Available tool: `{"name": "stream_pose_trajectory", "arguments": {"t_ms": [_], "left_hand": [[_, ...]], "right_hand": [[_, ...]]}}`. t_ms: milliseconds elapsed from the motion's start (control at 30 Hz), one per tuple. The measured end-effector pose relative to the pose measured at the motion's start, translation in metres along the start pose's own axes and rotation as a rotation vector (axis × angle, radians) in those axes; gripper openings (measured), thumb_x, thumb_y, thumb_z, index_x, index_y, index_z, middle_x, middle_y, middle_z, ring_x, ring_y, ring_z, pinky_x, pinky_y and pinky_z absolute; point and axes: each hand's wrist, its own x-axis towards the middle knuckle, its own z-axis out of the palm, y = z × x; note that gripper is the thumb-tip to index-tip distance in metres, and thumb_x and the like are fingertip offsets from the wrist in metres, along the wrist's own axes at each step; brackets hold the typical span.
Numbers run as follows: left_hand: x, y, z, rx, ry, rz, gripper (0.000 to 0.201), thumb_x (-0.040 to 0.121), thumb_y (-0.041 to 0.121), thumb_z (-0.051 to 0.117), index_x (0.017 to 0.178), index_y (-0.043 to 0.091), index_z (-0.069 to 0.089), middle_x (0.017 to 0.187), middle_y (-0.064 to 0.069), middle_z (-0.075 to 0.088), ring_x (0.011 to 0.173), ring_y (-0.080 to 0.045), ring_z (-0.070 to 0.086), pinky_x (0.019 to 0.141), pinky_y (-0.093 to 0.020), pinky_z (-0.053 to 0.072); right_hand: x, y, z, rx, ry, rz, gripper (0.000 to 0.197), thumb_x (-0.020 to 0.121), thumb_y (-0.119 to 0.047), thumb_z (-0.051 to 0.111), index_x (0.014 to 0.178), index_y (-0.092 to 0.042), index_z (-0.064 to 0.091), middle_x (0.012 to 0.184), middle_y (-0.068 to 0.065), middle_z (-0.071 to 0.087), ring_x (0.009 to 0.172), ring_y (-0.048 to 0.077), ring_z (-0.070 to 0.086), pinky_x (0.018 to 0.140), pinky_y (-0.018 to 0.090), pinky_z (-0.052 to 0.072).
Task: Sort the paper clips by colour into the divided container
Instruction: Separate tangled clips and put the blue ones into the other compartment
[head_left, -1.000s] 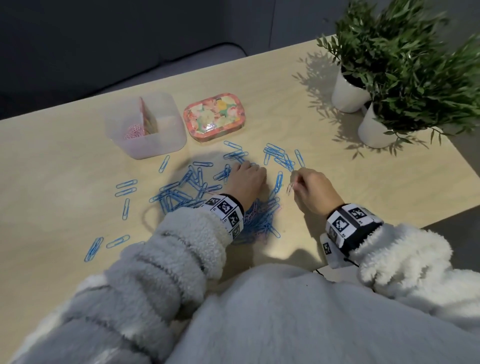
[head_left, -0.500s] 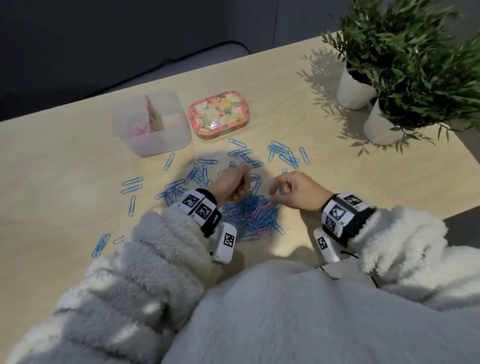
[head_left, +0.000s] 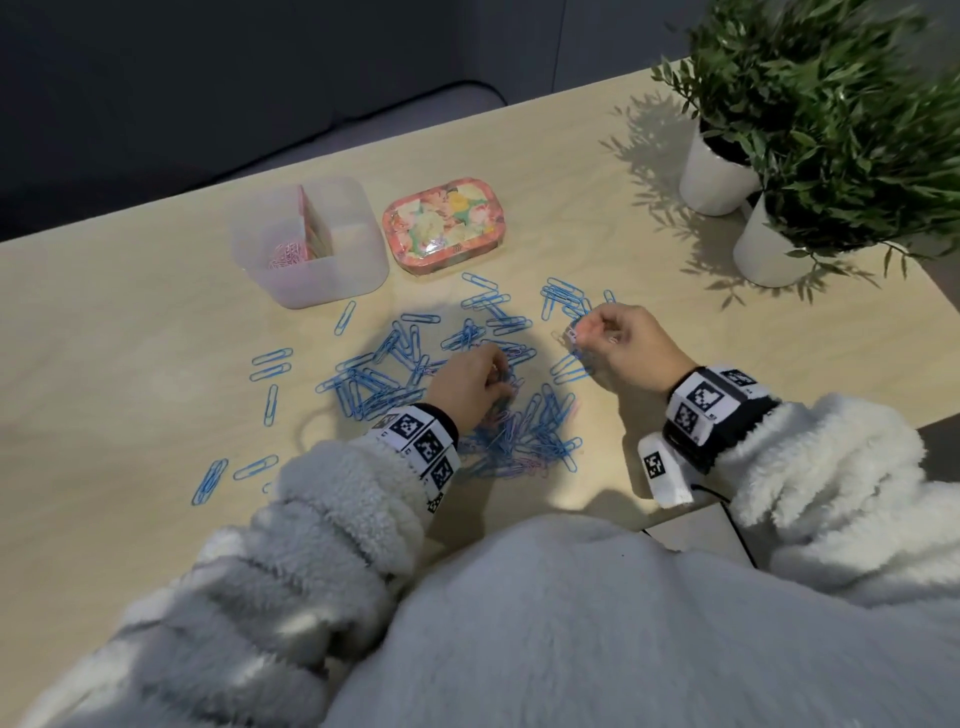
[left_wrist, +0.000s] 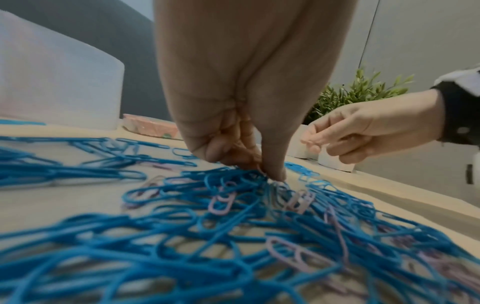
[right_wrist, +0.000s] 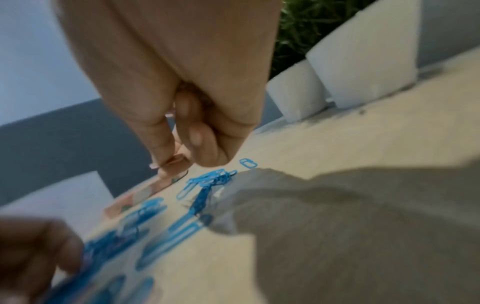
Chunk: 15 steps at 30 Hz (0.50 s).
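**Blue and pink clips spread before the sorter**

Fleece sleeves (head_left: 332, 499) frame the near edge of the table (head_left: 104, 415), each wrist wearing a band of black-and-white markers. Just beyond them lies the heap of paper clips (head_left: 524, 436), mostly blue with a few pink ones tangled in. The left hand (head_left: 470, 382) reaches down into the heap, thumb and fingertips (left_wrist: 275, 170) pinched together on a clip at the top of the pile; its colour is hard to tell. The right hand (head_left: 623, 345) is raised just above the table, fingers curled, pinching a pale pink clip (head_left: 570, 332) between thumb and forefinger. More blue clips lie scattered loose to the left and beyond the hands. Farther back stands the divided container (head_left: 358, 260), translucent, with pink clips in its left compartment. Beside it sits a floral tin (head_left: 444, 223). Two potted plants (head_left: 831, 130) in white pots occupy the far right corner.
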Motion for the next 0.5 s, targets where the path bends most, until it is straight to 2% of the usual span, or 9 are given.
{"name": "stream_pose_trajectory", "arguments": {"t_ms": [33,67,100,167,233,267,333,433,500], "left_hand": [[-0.001,-0.002,-0.002,-0.01,-0.002,-0.009,0.017,0.085,0.016,0.063,0.099,0.008,0.057,0.09,-0.008,0.061,0.085,-0.023,0.056,0.075,-0.034,0.046],[0.0,-0.006,-0.004,-0.031,-0.005,-0.021,0.017,0.084,0.018,0.064,0.098,0.009,0.059,0.089,-0.005,0.06,0.084,-0.021,0.056,0.076,-0.033,0.046],[-0.001,-0.008,-0.006,-0.066,-0.002,-0.029,0.016,0.084,0.018,0.065,0.096,0.009,0.061,0.089,-0.003,0.06,0.084,-0.018,0.056,0.077,-0.031,0.046],[-0.001,-0.012,-0.011,-0.173,0.013,-0.045,0.009,0.084,0.017,0.064,0.09,0.009,0.064,0.088,-0.002,0.063,0.084,-0.015,0.058,0.079,-0.027,0.047],[-0.001,-0.015,-0.016,-0.337,0.006,-0.085,0.006,0.086,0.016,0.063,0.084,0.01,0.065,0.084,-0.005,0.064,0.079,-0.015,0.059,0.077,-0.027,0.049],[-0.001,-0.016,-0.018,-0.422,0.007,-0.112,0.007,0.087,0.015,0.062,0.081,0.012,0.064,0.08,-0.006,0.064,0.074,-0.015,0.058,0.073,-0.025,0.049],[-0.003,-0.017,-0.021,-0.547,-0.002,-0.177,0.013,0.09,0.017,0.058,0.078,0.013,0.061,0.071,-0.004,0.06,0.064,-0.012,0.053,0.062,-0.019,0.044],[-0.007,-0.017,-0.025,-0.654,-0.069,-0.248,0.022,0.095,0.021,0.049,0.077,0.013,0.058,0.069,0.0,0.055,0.055,-0.007,0.048,0.055,-0.018,0.038],[-0.008,-0.018,-0.027,-0.772,-0.119,-0.291,0.023,0.096,0.019,0.046,0.077,0.015,0.059,0.069,0.003,0.056,0.056,-0.002,0.052,0.055,-0.016,0.038]], "right_hand": [[-0.001,-0.003,-0.001,0.133,0.013,0.058,0.011,0.088,0.001,0.053,0.088,-0.008,0.059,0.063,-0.001,0.057,0.045,-0.004,0.05,0.047,0.011,0.04],[-0.002,-0.005,-0.002,0.243,0.021,0.13,0.017,0.091,0.003,0.045,0.089,-0.007,0.058,0.055,-0.003,0.055,0.037,-0.002,0.045,0.038,0.011,0.034],[-0.003,-0.005,-0.003,0.329,0.024,0.201,0.025,0.09,0.005,0.037,0.084,-0.006,0.058,0.049,-0.002,0.053,0.032,0.003,0.04,0.033,0.01,0.027],[-0.005,-0.005,-0.006,0.467,-0.001,0.307,0.03,0.084,0.002,0.03,0.067,-0.002,0.054,0.05,0.01,0.048,0.032,0.011,0.036,0.033,0.013,0.019],[-0.009,-0.003,-0.008,0.459,-0.048,0.375,0.03,0.083,-0.006,0.037,0.055,-0.002,0.048,0.054,0.012,0.044,0.033,0.013,0.035,0.034,0.015,0.018],[-0.012,-0.001,-0.008,0.367,-0.085,0.369,0.033,0.086,-0.011,0.045,0.053,-0.004,0.047,0.05,0.011,0.043,0.032,0.011,0.034,0.034,0.014,0.018],[-0.017,0.006,-0.006,0.112,-0.166,0.265,0.038,0.087,-0.022,0.06,0.054,-0.009,0.047,0.044,0.005,0.043,0.031,0.008,0.031,0.036,0.014,0.024],[-0.023,0.017,-0.003,-0.233,-0.27,0.108,0.028,0.074,-0.029,0.076,0.06,-0.019,0.053,0.052,0.003,0.052,0.043,0.012,0.043,0.051,0.025,0.037],[-0.026,0.02,0.001,-0.484,-0.301,0.06,0.025,0.067,-0.036,0.079,0.073,-0.025,0.057,0.058,-0.005,0.055,0.053,0.011,0.048,0.059,0.029,0.038]]}}
